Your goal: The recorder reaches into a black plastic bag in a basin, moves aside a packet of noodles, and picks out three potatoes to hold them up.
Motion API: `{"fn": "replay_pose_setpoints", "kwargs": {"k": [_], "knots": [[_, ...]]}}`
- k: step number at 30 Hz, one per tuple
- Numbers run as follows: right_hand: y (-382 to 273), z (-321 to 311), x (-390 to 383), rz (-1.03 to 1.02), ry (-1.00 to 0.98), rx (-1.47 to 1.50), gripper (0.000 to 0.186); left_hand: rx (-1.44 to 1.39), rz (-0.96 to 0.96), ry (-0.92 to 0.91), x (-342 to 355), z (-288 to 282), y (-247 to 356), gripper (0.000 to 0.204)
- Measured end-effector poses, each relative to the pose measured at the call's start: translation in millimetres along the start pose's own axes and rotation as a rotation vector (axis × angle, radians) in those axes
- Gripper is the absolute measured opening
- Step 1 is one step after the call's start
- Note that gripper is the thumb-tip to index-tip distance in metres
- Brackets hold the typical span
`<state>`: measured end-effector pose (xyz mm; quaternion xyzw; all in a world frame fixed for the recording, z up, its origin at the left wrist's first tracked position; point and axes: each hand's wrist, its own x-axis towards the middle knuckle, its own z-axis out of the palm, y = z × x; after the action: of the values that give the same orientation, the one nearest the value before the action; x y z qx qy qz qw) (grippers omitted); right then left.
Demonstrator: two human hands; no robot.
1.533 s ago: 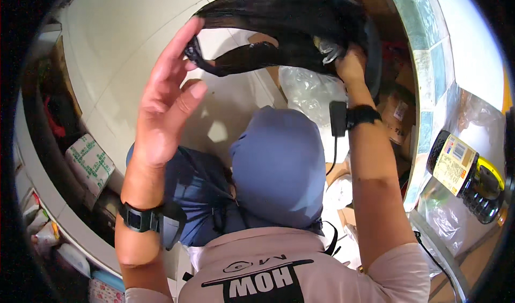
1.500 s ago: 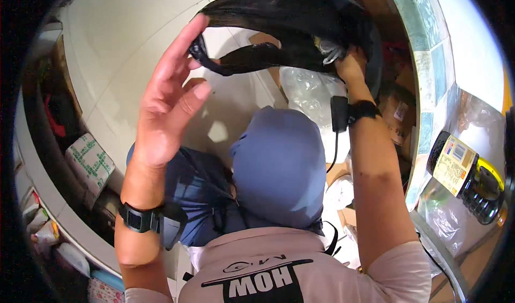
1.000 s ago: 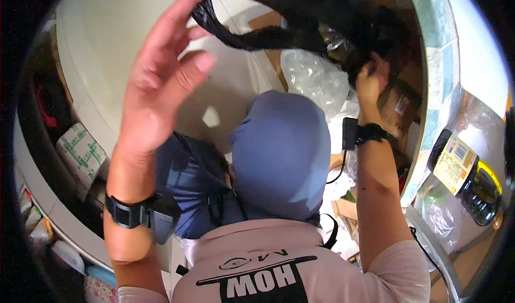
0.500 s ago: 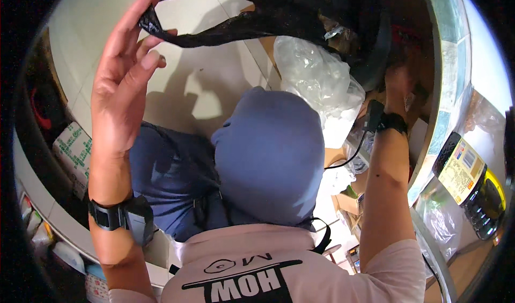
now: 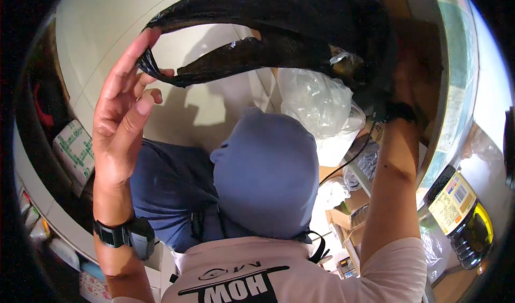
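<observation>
My left hand (image 5: 120, 107) is on the left, its index and middle fingers hooked in the stretched handle of a black plastic bag (image 5: 289, 8). The bag spreads across the top of the view, a crinkled clear piece showing within it. My right hand (image 5: 401, 80) reaches into shadow at the bag's right end beside a dim cabinet opening; its fingers are hidden. A translucent crumpled plastic bag (image 5: 314, 99) lies below the black bag, beside my bent knee (image 5: 263, 169).
Pale tiled floor (image 5: 91, 45) at upper left. A white-and-green box (image 5: 75, 153) on the left. Tiled edge (image 5: 448, 72) on the right, with a dark bottle (image 5: 469, 236) beside it. Cardboard boxes (image 5: 348, 212) and plastic bags sit low at the right.
My left hand has moved left with the bag handle, up and then back down. My right hand has moved right, from the bag's front into shadow at its right end.
</observation>
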<state>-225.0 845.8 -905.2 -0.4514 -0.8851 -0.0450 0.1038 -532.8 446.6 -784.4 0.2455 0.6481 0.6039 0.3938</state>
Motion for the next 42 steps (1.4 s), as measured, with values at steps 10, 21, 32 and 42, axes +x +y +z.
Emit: {"fn": "replay_pose_setpoints", "kwargs": {"k": [10,21,32,42], "knots": [[13.5,-5.7,-5.1,0.029,-0.011,-0.013,0.042,-0.018,-0.055,0.013,-3.7,-6.2,-7.8,0.057],[28.2,-24.9,-10.3,0.083,-0.006,-0.108,0.042,-0.081,-0.023,0.017,6.1,-8.3,-7.6,0.06],[22.1,-26.6,-46.6,0.205,-0.069,-0.256,0.041,-0.145,-0.018,-0.021,0.0,-11.2,-13.0,0.06],[23.4,-63.7,-100.4,0.403,-0.125,-0.446,0.041,-0.136,-0.019,-0.035,-5.5,-5.0,-9.5,0.059]]}}
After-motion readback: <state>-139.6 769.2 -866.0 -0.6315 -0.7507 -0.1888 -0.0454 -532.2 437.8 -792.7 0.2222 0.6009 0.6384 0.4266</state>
